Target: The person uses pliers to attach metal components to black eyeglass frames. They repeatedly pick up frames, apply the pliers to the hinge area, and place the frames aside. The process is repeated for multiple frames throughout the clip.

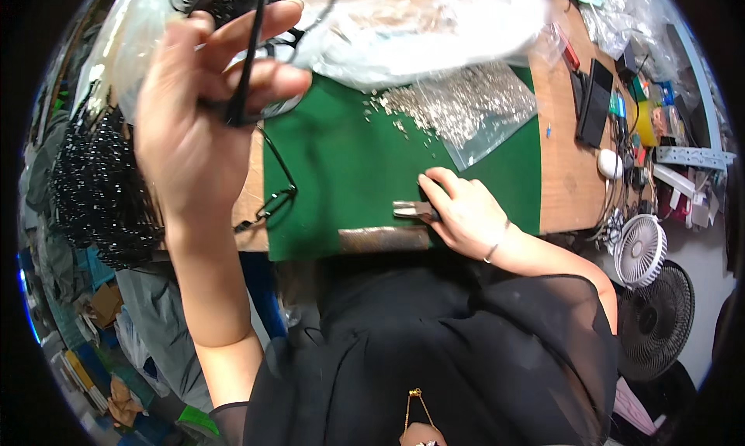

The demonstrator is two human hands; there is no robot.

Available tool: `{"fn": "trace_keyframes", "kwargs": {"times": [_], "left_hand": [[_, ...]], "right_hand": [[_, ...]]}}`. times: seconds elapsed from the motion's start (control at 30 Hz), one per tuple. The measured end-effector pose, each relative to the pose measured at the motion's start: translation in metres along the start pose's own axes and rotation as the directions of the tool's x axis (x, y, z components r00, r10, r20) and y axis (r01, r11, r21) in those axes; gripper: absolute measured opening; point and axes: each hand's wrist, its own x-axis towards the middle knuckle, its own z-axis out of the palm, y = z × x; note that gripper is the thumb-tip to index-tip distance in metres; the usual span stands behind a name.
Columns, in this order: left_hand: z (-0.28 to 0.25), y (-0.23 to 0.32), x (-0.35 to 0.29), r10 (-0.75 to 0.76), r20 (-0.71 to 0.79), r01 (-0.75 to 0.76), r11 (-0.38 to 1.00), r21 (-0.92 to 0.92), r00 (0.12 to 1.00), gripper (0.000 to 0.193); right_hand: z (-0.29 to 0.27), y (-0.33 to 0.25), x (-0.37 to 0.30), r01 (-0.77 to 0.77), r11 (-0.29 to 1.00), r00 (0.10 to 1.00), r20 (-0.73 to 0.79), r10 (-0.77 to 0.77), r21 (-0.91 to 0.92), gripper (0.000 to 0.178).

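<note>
1. Bench (570, 174), brown wood, carried a green mat (349, 167) over its middle; the mat's near edge ran along the bench's near edge.
2. Large clear plastic bag (419, 19) lay bunched at the far side of the bench, past the mat's far edge.
3. Heap of black beaded strands (97, 186) hung off the bench's left end.
4. Smaller clear bag of small silver metal bits (466, 105) lay on the mat's far right corner, with loose bits spilled on the mat beside it.
5. Left hand (194, 128) was raised above the bench's left side, fingers (264, 77) curled and pinched shut on a black cord (244, 66) that ran up toward the big bag.
6. More of the cord looped down onto the mat's left edge.
7. Right hand (464, 212) rested on the mat near its near edge, right of centre, fingers closed round the handles of pliers (411, 210).
8. The pliers' metal tip pointed left, lying on the mat.
9. Strip of metallic tape (384, 239) sat on the mat's near edge, just under the pliers.
</note>
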Motion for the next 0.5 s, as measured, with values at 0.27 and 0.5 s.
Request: {"fn": "trace_keyframes", "kwargs": {"times": [0.27,0.5], "left_hand": [[0.034,0.014,-0.089,0.031,-0.004,-0.031,0.999,-0.033,1.0,0.075],[0.068,-0.044,-0.125,-0.189,-0.267,0.195,0.981,-0.006,0.945,0.1]], "right_hand": [[-0.02,0.016,-0.002,-0.058,0.972,0.988,-0.128,0.089,0.227,0.035],[0.017,0.027,0.023,-0.16,0.964,0.973,-0.132,0.191,0.212,0.015]]}}
